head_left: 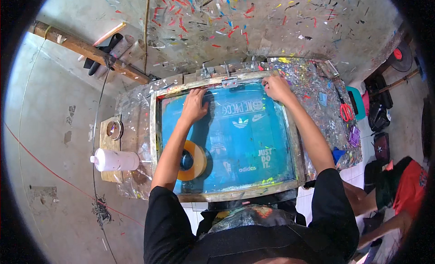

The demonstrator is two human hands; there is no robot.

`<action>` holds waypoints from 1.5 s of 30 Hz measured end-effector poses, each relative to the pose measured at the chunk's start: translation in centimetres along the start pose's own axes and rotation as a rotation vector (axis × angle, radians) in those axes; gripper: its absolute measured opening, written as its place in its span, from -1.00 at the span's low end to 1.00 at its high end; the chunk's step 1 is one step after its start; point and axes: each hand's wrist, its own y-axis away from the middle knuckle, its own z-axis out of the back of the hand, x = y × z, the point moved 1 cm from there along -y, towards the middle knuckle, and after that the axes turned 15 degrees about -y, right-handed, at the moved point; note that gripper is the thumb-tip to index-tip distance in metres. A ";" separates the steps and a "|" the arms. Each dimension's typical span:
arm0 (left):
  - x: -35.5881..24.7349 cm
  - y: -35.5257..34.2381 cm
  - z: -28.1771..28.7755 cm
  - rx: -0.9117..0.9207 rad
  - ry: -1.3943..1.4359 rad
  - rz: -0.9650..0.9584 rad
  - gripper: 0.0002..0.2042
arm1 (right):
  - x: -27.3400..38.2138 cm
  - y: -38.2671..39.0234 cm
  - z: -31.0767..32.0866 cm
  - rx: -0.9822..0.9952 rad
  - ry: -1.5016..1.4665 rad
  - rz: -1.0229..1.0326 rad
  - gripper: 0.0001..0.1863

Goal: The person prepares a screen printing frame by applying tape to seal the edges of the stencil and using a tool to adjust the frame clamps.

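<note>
A wooden-framed printing screen lies in front of me, its blue mesh bearing pale stencil designs. At the far inner edge of the frame, my left hand rests with fingers stretched onto the mesh border. Close to the far right corner is my right hand, its fingers curled and pinched together by the frame; whatever they hold is too small to make out. A wide roll of yellowish tape lies on the mesh, partly behind my left forearm. A metal hinge clamp grips the far bar between my hands.
Left of the screen are a white bottle on its side and a small round container. On the paint-spattered table at right lie red-handled scissors and a purple plastic piece. Another person's red clothing shows at lower right.
</note>
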 end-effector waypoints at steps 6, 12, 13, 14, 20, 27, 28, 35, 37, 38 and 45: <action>1.0 -1.0 -0.5 0.149 0.012 -0.003 -0.64 | -0.1 1.2 0.4 0.047 -0.045 0.093 -0.74; 1.5 -0.7 -0.5 0.086 0.114 -0.022 -0.83 | -0.6 2.4 0.3 0.039 -0.123 0.157 -0.80; 1.8 -0.5 -0.6 0.090 0.132 -0.029 -0.86 | -0.6 2.6 0.3 0.036 -0.118 0.170 -0.81; 1.7 -0.6 -0.5 0.092 0.153 -0.038 -0.88 | -0.7 2.7 0.3 0.032 -0.111 0.181 -0.83; 1.0 -0.1 0.6 0.012 0.185 -0.088 -0.94 | -0.9 3.5 0.3 -0.019 -0.165 0.201 -0.86; 0.4 0.7 1.5 -0.059 0.208 -0.119 -0.97 | -0.9 3.9 1.0 -0.008 -0.253 0.199 -0.88; 0.3 0.6 1.7 -0.068 0.213 -0.125 -0.96 | -0.8 4.1 1.1 -0.022 -0.257 0.222 -0.88; -0.3 0.7 2.7 -0.088 0.249 -0.125 -0.93 | -0.2 5.0 1.4 -0.057 -0.265 0.234 -0.86; -0.2 0.6 3.0 -0.084 0.256 -0.130 -0.93 | -0.4 5.4 1.6 -0.082 -0.301 0.256 -0.86; -0.2 0.9 3.2 -0.082 0.264 -0.130 -0.92 | -0.2 5.6 1.8 -0.092 -0.318 0.267 -0.86; -0.5 1.0 4.5 -0.048 0.272 -0.137 -0.93 | 0.7 6.8 2.6 -0.102 -0.287 0.272 -0.85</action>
